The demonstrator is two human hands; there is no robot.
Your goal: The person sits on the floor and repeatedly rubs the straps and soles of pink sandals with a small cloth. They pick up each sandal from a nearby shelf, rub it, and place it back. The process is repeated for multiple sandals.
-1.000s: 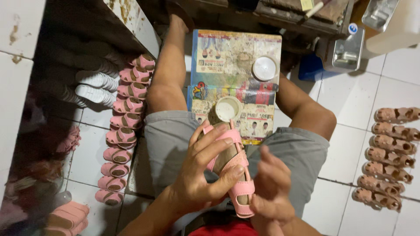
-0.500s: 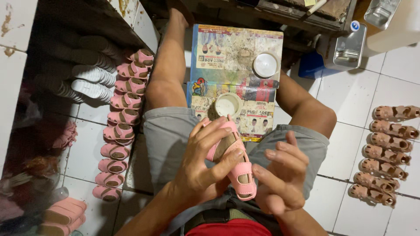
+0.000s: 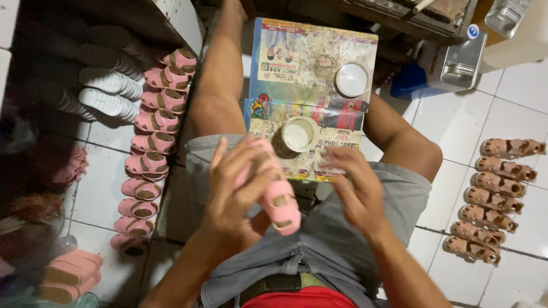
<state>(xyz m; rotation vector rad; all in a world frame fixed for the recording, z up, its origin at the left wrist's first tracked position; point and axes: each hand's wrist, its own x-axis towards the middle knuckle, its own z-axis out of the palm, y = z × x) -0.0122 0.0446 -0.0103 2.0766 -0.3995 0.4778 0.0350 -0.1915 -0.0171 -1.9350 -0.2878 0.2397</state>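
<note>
My left hand grips a small pink sandal over my lap, its toe end pointing down and right. My right hand hovers just to the right of it, fingers spread, holding nothing and not touching the sandal. In front of both hands a colourful printed board rests across my knees. On it stand a small open round container and its white lid.
A row of pink sandals lies on the white tiled floor at the left, beside white soles under a dark shelf. A column of brownish-pink sandals lies at the right. A metal tin sits at the back right.
My right hand has come off the sandal and moved up and right, opening. My left hand has turned the sandal and keeps hold of it.
</note>
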